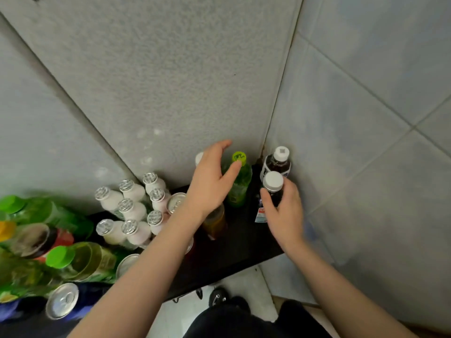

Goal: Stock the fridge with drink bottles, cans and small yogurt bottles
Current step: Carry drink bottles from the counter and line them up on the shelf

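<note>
view from the head, looking down on the pick-up stage of stocking. your right hand [284, 211] grips a dark bottle [273, 185] with a white cap, fingers and thumb curled round its body just under the cap. it stands at the right of the black top [231, 250], just in front of a second dark bottle [278, 162] in the far right corner. your left hand [212, 176] is spread and relaxed beside a green bottle [240, 184] with a yellow-green cap. the thumb lies across the bottle's neck, but you cannot tell whether it touches. this hand holds nothing.

judged step: gathering bottles from the stock, one per hand, before carrying them to the fridge. the next move likely calls for closing the left fingers round the green bottle, then lifting both straight up so the neighbours are not knocked.

the rest of the stock stands to the left: a cluster of small yogurt bottles [131, 208] with foil lids, a can [176, 202] touching them, and green-capped bottles [80, 259] at the near left edge.

hidden or unclear: no fridge can be made out with certainty. the left wrist covers most of an orange bottle [214, 223], and only the edge of a white cap [199, 158] shows behind the hand. the left border is blurred, and the labels are unreadable.
</note>
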Motion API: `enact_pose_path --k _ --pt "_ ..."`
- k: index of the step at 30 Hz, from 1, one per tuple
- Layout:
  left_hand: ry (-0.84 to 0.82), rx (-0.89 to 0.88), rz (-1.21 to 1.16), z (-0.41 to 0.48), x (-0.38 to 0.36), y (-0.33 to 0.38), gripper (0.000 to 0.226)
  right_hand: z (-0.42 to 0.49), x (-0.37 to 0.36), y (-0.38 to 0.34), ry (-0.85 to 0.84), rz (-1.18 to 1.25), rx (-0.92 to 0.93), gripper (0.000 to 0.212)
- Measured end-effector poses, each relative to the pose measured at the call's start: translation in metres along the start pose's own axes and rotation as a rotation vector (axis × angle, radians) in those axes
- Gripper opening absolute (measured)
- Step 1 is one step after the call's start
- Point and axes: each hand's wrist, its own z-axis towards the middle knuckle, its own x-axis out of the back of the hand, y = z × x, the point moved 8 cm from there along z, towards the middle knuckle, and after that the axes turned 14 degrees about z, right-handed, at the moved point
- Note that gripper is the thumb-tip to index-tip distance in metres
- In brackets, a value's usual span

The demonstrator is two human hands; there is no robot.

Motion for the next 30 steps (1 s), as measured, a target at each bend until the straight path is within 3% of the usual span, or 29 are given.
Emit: enact_pose_path --k 5,19,23,30 --pt "-0.177 -0.054 0.198 0.015 -0.035 -0.002 0.051 0.001 0.0 0.006 -0.033 0.007 -0.023 0.04" --pt "-0.108 -0.109 0.214 0.016 -0.034 0.0 0.039 -0.01 0.027 0.014 0.056 0.122 -0.085 0.04" --pt "-0.016 -0.14 0.225 0.011 -0.03 0.01 0.038 -0.017 0.044 0.01 0.079 0.191 -0.074 0.048" --pt "0.317 -0.127 0.087 -0.012 0.013 0.053 0.044 -0.013 0.074 -0.02 0.142 0.279 0.033 0.034"
